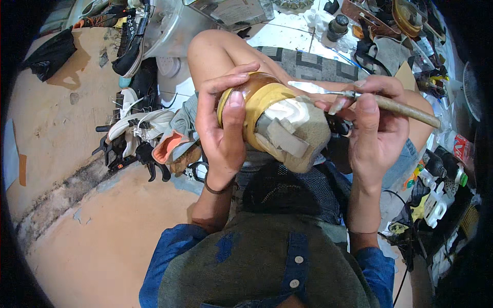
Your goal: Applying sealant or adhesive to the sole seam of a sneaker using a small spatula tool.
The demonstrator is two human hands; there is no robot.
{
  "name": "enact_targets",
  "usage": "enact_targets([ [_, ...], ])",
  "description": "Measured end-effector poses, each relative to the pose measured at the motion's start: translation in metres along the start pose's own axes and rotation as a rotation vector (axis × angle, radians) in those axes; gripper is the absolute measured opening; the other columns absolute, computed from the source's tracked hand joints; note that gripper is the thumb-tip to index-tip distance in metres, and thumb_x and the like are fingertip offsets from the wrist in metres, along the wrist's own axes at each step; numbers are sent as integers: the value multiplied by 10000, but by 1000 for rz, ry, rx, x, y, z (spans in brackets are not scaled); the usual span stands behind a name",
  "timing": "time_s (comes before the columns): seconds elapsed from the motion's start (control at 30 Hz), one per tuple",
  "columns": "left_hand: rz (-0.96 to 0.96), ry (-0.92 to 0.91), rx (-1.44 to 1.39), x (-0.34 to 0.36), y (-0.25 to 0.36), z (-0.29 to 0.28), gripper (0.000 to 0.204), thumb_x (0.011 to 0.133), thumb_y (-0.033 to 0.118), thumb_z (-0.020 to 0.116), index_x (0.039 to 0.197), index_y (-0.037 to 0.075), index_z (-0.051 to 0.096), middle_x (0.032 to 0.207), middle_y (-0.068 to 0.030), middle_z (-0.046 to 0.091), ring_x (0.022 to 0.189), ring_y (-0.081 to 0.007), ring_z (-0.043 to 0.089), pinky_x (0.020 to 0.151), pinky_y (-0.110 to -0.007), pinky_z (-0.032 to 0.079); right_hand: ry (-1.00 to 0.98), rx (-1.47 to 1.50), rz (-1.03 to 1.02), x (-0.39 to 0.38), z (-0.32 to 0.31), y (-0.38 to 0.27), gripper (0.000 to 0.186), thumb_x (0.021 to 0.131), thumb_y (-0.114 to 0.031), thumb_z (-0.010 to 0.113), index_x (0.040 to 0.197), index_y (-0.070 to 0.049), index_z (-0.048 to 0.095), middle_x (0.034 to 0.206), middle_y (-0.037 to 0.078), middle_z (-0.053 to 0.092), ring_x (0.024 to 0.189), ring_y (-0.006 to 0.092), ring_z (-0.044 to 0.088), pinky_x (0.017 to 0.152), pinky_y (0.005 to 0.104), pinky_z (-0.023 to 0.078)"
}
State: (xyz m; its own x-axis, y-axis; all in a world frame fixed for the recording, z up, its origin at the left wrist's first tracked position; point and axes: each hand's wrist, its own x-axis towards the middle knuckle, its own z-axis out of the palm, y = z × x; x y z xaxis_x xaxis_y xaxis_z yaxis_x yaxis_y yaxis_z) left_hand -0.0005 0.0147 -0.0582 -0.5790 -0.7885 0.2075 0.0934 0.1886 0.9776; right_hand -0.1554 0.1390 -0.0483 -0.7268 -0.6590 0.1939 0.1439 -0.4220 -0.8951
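Observation:
Above my lap, my left hand (pixel 226 115) is wrapped round what looks like a grey suede shoe (pixel 313 131) with a yellow edge band and a glossy amber-brown sole. A white, smeared-looking patch (pixel 287 111) and a loose grey strip (pixel 287 138) show on the side turned up. In the fingers of my right hand (pixel 377 115) is a slim wooden-handled tool (pixel 403 109) with a metal collar. Its flat white tip points left, just above the shoe; whether brush or blade, I cannot tell. A glossy dark thing (pixel 339 124) shows beside my right fingers, mostly hidden.
Several shoes (pixel 136 115) and black clamp-like pieces lie at left, with a dark sneaker (pixel 131 49) farther off. A clear plastic tub (pixel 177 28) stands beyond my knee. To the right are a dark jar (pixel 337 27), bottles (pixel 436 205), cables and clutter.

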Motion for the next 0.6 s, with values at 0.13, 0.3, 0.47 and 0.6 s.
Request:
enact_targets([
  [0.13,-17,12,-60,-2,-3,-2,239,1004,169,453,1143,-17,506,1238,-268,590,1155,-273,578,1020,-385,438,14,-2,34,-7,5,4,178,951,-72,631,1071,27,546,958,88,626,799,119,652,721,227,532],
  [0.3,78,35,15,-11,-31,-32,240,1023,178,415,1132,-17,501,1242,-296,577,1158,-298,580,1004,-400,456,-65,4,107,-23,28,16,208,957,-120,641,1074,27,551,969,75,623,820,101,634,717,211,524],
  [0.47,140,11,292,-14,-60,-64,247,1041,153,369,1095,-7,549,1269,-253,577,1204,-320,556,1037,-421,417,-208,-131,213,-27,38,42,233,962,-158,643,1067,30,554,988,64,609,854,91,617,730,212,525],
  [0.6,133,-146,348,-10,-46,-69,259,1013,219,485,1076,21,641,1336,-242,533,1251,-346,520,1070,-444,382,-61,108,226,-21,42,46,234,993,-153,585,1114,32,509,1046,80,562,916,96,595,758,236,551],
])
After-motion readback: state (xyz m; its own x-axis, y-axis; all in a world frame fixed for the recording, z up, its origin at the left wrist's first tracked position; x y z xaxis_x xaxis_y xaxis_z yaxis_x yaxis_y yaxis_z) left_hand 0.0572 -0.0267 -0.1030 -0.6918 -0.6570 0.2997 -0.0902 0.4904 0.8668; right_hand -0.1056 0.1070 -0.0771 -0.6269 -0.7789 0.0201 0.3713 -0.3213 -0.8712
